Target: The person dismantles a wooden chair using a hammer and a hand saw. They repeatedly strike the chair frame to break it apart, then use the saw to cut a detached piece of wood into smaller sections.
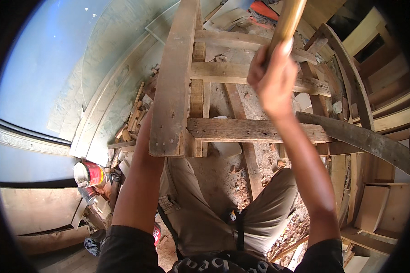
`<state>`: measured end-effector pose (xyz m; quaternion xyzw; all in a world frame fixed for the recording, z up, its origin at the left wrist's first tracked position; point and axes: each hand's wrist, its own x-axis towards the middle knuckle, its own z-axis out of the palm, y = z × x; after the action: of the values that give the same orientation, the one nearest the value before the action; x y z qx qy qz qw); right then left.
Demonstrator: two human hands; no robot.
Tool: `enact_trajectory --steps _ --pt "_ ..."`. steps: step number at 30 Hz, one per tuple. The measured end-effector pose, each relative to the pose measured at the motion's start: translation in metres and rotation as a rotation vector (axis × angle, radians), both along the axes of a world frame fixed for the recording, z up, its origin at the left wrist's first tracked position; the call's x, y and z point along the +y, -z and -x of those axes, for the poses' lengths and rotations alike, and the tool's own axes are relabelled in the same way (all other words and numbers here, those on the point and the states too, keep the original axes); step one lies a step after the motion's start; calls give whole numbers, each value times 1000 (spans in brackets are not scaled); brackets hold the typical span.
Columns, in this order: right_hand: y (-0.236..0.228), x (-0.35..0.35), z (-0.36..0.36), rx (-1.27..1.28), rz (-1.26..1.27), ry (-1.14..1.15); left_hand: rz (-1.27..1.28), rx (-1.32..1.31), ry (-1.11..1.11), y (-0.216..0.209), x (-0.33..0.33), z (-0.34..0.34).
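My right hand [275,86] is closed round a thick, light-brown wooden handle [290,20], raised above a wooden frame. Whatever the handle carries lies outside the picture. The frame has a wide upright board [172,82] on its left, with several rails running off to the right; the nearest rail [255,130] is weathered and cracked. My left forearm [139,186] reaches up behind the wide board, which hides my left hand, so its grip does not show. My legs [196,214] are spread below the frame's near end.
Curved timber [373,139] extends from the frame's right side. Wood offcuts [134,120] are heaped at the left, near a red and white bucket [89,174]. Large sheets [91,68] lean along the left. Wooden cabinet parts [378,207] stand on the right. Rubble covers the floor.
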<state>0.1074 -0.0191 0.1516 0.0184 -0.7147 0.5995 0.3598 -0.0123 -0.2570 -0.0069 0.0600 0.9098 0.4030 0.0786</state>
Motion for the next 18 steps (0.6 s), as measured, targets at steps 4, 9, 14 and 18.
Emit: enact_trajectory --steps 4,9,14,18 --pt "59 18 -11 -1174 -113 -159 1 -7 -13 1 -7 2" --pt "-27 11 -6 -636 17 -7 8 -6 -20 -2 -12 4" --pt "-22 6 7 197 51 -67 -7 -7 10 -5 2 4" --pt "32 15 -6 -1126 -113 -174 3 -7 -2 -6 -6 9"
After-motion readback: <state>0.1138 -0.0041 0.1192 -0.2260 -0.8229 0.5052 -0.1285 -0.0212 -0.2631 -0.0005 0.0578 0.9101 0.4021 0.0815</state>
